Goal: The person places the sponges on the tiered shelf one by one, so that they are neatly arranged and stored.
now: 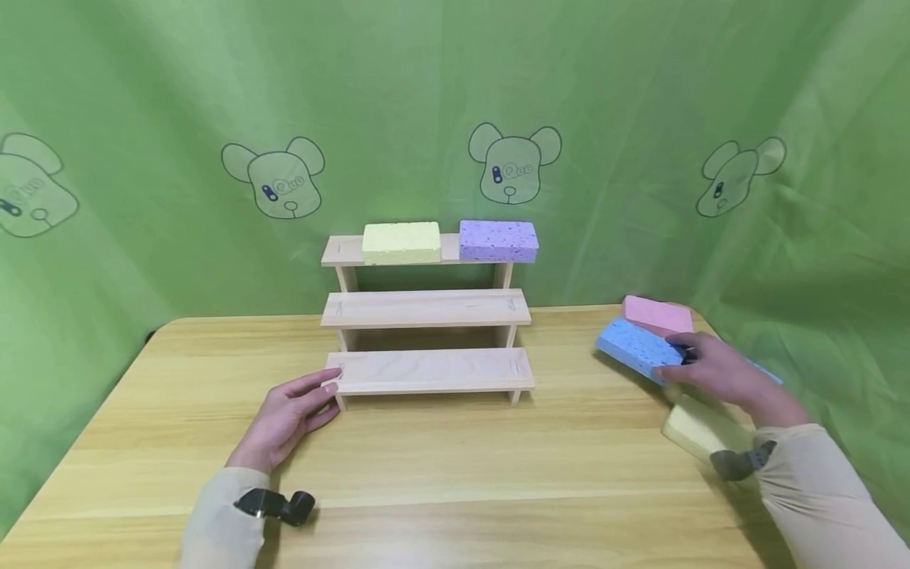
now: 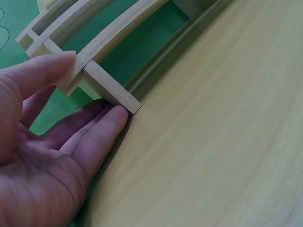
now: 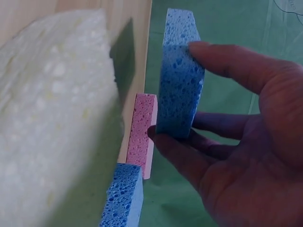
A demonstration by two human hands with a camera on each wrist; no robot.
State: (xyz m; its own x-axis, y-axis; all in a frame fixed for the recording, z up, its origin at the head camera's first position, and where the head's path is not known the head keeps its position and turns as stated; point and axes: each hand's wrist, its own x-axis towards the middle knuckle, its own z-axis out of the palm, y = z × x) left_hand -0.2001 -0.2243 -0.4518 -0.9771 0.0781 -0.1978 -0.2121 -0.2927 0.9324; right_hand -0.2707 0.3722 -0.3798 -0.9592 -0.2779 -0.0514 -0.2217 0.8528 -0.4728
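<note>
While the right hand pinches a blue sponge, its long axis seemingly slanting far-left, the wooden stand lies leftward, touched by the left hand, fingers relaxed.

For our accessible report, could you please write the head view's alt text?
A person's right hand grips a blue sponge near a pink sponge and a yellow sponge; their left hand holds a three-step wooden stand topped by another yellow sponge and a purple sponge.
</note>
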